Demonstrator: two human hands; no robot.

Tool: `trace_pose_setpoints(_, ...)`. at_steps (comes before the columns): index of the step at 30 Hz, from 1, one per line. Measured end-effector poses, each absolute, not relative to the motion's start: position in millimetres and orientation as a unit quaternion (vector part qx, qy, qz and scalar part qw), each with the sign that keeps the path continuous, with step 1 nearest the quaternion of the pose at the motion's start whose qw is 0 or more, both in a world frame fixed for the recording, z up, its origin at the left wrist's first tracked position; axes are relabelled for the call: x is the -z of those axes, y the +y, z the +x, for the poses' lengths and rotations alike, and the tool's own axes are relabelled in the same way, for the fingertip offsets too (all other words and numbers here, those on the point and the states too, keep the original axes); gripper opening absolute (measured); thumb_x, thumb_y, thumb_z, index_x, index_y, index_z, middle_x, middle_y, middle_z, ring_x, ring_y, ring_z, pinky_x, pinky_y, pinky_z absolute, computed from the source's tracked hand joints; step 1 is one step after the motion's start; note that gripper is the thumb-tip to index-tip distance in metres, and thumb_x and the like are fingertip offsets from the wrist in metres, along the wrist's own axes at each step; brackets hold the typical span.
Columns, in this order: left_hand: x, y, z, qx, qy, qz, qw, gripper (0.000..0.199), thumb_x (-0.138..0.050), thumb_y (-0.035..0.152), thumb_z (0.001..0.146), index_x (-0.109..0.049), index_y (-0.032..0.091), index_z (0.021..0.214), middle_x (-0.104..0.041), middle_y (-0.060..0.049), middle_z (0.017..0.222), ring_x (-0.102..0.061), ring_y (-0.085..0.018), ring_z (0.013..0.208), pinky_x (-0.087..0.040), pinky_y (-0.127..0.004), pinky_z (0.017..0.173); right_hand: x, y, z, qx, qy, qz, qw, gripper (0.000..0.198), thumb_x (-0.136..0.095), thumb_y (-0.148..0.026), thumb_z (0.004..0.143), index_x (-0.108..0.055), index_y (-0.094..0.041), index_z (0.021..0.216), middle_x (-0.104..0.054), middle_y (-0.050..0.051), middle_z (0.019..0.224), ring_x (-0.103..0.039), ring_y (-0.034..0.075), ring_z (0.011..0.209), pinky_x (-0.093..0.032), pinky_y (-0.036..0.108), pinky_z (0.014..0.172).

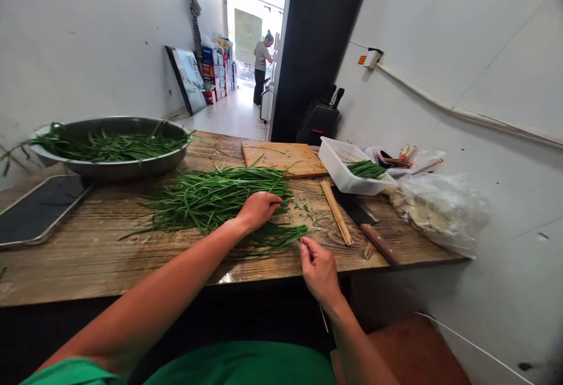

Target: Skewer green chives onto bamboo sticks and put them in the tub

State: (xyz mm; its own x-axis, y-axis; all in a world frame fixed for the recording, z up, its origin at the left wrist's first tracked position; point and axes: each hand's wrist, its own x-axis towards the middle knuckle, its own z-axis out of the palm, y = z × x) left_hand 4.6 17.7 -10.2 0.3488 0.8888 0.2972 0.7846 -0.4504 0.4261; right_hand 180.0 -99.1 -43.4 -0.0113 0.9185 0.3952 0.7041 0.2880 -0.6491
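A loose pile of long green garlic chives [220,194] lies across the middle of the wooden table. My left hand [259,210] reaches over the pile's right end, fingers curled together at the cut ends; what they pinch is hidden. Closed around a thin wooden skewer [324,317] is my right hand [320,267], at the table's front edge. The skewer's lower end sticks out below that hand. At its upper tip a small bunch of chives [281,233] is gathered, stems trailing left over the table.
A metal basin [167,162] of chives and a dark tray [39,209] stand left. Behind the pile lies a cutting board [281,159]. Rightward are bundled skewers [336,212], a cleaver [378,241], a white container [347,182] with chives and a plastic bag [435,209]. A person [263,65] stands far back.
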Motion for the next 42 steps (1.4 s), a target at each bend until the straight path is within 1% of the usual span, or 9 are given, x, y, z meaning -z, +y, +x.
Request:
trace_pose_setpoints(4, 5.4, 15.6, 4.8, -0.285, 0.511, 0.799, 0.142, 0.024, -0.048, 0.024, 0.075, -0.068, 0.019, 0.087, -0.068, -0.002, 0.087, -0.061, -0.016, 0.079, -0.044, -0.024, 0.074, 42.3, -99.7, 179.4, -0.141, -0.698, -0.581, 0.394, 0.031, -0.040, -0.024, 0.083, -0.064, -0.015, 0.099, -0.070, 0.007, 0.085, -0.065, 0.017, 0.066, -0.048, 0.024, 0.059)
trace_pose_setpoints(10, -1.5, 12.4, 5.8, -0.311, 0.526, 0.773, 0.167, 0.026, -0.046, 0.030, 0.073, -0.068, 0.017, 0.081, -0.067, -0.001, 0.074, -0.058, -0.013, 0.066, -0.042, -0.021, 0.062, 42.1, -100.6, 178.9, -0.142, -0.701, -0.578, 0.392, 0.031, -0.040, -0.025, 0.083, -0.064, -0.015, 0.100, -0.069, 0.007, 0.088, -0.065, 0.019, 0.072, -0.049, 0.025, 0.060)
trace_pose_setpoints(13, -2.4, 11.9, 6.4, -0.308, 0.527, 0.769, 0.188, 0.027, -0.046, 0.032, 0.072, -0.068, 0.016, 0.079, -0.067, -0.001, 0.072, -0.058, -0.013, 0.064, -0.041, -0.021, 0.060, 40.9, -100.9, 178.9, -0.143, -0.703, -0.576, 0.391, 0.031, -0.040, -0.025, 0.083, -0.064, -0.015, 0.100, -0.069, 0.007, 0.089, -0.065, 0.019, 0.072, -0.049, 0.025, 0.061)
trace_pose_setpoints(19, -2.9, 10.9, 6.6, -0.314, 0.525, 0.767, 0.197, 0.026, -0.047, 0.031, 0.071, -0.068, 0.015, 0.078, -0.067, -0.001, 0.071, -0.058, -0.012, 0.063, -0.041, -0.021, 0.060, 41.6, -100.7, 178.6, -0.136, -0.704, -0.578, 0.390, 0.031, -0.040, -0.025, 0.083, -0.064, -0.015, 0.100, -0.069, 0.007, 0.088, -0.065, 0.018, 0.071, -0.049, 0.025, 0.059)
trace_pose_setpoints(22, -3.0, 10.3, 6.2, -0.317, 0.517, 0.769, 0.203, 0.026, -0.047, 0.030, 0.072, -0.068, 0.016, 0.078, -0.067, -0.001, 0.072, -0.058, -0.012, 0.064, -0.041, -0.020, 0.060, 42.1, -100.2, 178.7, -0.133, -0.705, -0.579, 0.388, 0.031, -0.041, -0.025, 0.083, -0.065, -0.016, 0.099, -0.069, 0.007, 0.089, -0.065, 0.019, 0.072, -0.050, 0.025, 0.060)
trace_pose_setpoints(29, -1.6, 11.0, 5.8, -0.327, 0.504, 0.776, 0.191, 0.025, -0.048, 0.028, 0.072, -0.068, 0.016, 0.080, -0.068, -0.001, 0.077, -0.059, -0.013, 0.069, -0.043, -0.021, 0.066, 41.6, -99.5, 179.6, -0.139, -0.709, -0.571, 0.390, 0.031, -0.041, -0.023, 0.082, -0.064, -0.016, 0.100, -0.069, 0.007, 0.092, -0.065, 0.020, 0.078, -0.051, 0.026, 0.064)
trace_pose_setpoints(36, 3.3, 14.0, 2.7, -0.333, 0.486, 0.793, 0.158, 0.024, -0.048, 0.028, 0.074, -0.069, 0.020, 0.084, -0.068, 0.000, 0.083, -0.060, -0.014, 0.076, -0.043, -0.021, 0.071, 41.6, -99.1, 179.7, -0.141, -0.707, -0.574, 0.388, 0.031, -0.041, -0.024, 0.082, -0.065, -0.017, 0.100, -0.069, 0.007, 0.089, -0.066, 0.019, 0.074, -0.051, 0.026, 0.062)
trace_pose_setpoints(39, 4.2, 14.8, 1.6, -0.335, 0.472, 0.803, 0.143, 0.022, -0.050, 0.027, 0.074, -0.069, 0.020, 0.083, -0.068, 0.000, 0.084, -0.060, -0.014, 0.078, -0.043, -0.022, 0.074, 40.6, -99.5, 179.6, -0.145, -0.707, -0.573, 0.388, 0.031, -0.041, -0.023, 0.082, -0.064, -0.016, 0.101, -0.069, 0.008, 0.091, -0.066, 0.020, 0.075, -0.051, 0.026, 0.062)
trace_pose_setpoints(42, 0.9, 11.3, 2.7, -0.335, 0.458, 0.809, 0.155, 0.020, -0.052, 0.027, 0.073, -0.069, 0.020, 0.081, -0.068, -0.001, 0.082, -0.059, -0.013, 0.077, -0.043, -0.022, 0.074, 40.2, -99.3, 179.5, -0.147, -0.706, -0.572, 0.391, 0.030, -0.041, -0.023, 0.082, -0.064, -0.017, 0.101, -0.069, 0.007, 0.090, -0.065, 0.020, 0.077, -0.050, 0.026, 0.064)
